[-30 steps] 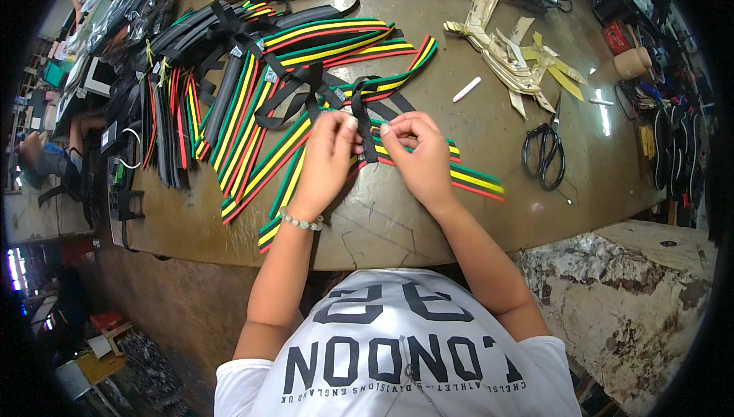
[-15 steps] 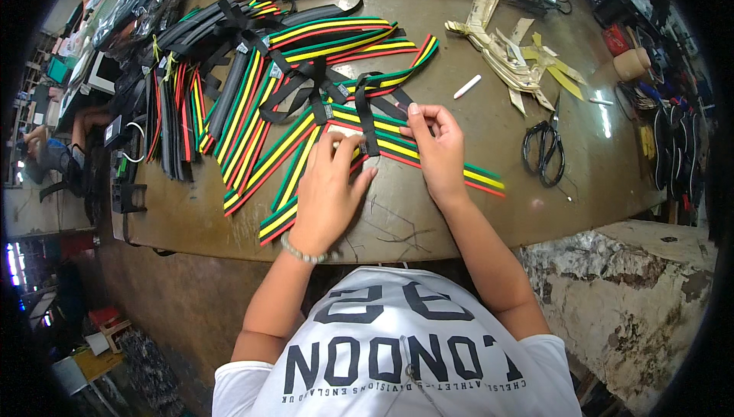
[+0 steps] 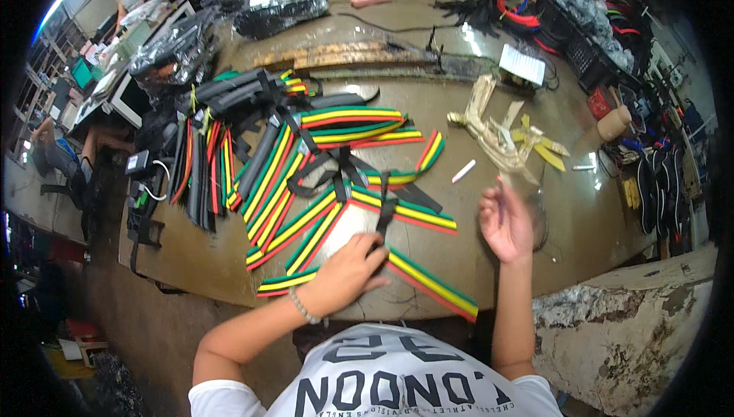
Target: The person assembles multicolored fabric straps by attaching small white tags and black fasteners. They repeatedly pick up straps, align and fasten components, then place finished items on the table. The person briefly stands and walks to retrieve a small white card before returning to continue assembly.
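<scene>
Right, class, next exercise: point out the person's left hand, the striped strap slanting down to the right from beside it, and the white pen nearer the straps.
Left hand [image 3: 345, 273]: head view, back of the hand.
Striped strap [image 3: 432, 284]: head view, middle of its length.
White pen [image 3: 463, 171]: head view, mid-barrel.

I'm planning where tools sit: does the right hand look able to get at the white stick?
Probably yes: the right hand looks close to the white stick, which lies uncovered on the table, with nothing visible in between.

Right hand [image 3: 506, 226] shifted rightward, turned palm up, striped strap [image 3: 433, 284] slanting more steeply
</scene>
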Tool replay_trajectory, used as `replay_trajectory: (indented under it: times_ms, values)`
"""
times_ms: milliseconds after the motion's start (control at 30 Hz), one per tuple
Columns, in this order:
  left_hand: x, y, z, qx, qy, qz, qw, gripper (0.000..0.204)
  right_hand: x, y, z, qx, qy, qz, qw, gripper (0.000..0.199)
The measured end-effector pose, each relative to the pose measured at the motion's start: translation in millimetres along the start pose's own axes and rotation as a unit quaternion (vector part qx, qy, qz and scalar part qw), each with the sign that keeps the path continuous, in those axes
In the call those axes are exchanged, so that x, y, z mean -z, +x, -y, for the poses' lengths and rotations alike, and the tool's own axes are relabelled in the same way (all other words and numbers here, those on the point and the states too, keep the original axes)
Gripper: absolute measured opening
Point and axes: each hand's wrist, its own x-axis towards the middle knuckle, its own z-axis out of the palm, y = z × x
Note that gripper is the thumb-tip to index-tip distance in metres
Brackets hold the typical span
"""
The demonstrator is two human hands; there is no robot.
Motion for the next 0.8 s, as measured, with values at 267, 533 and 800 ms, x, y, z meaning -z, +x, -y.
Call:
replay_trajectory:
  times_ms: [267,533,800]
  values:
    - [12.1,-20.8,-26.7,0.034,0.063,0.048,0.996,0.030,15.1,-1.3,-0.6,-0.028,0.008,-0.043,0.999,0.021]
    - [18.7,33.1,35.7,0.347,-0.515,-0.070,0.781,0.023,-47.8,-0.9,-59.4,0.113,-0.239,-0.024,0.964,0.018]
    - [-16.3,39.1,51.4,0.266,-0.242,-0.037,0.932,0.027,-8.2,41.4,-141.2,0.191,-0.500,-0.102,0.838,0.017]
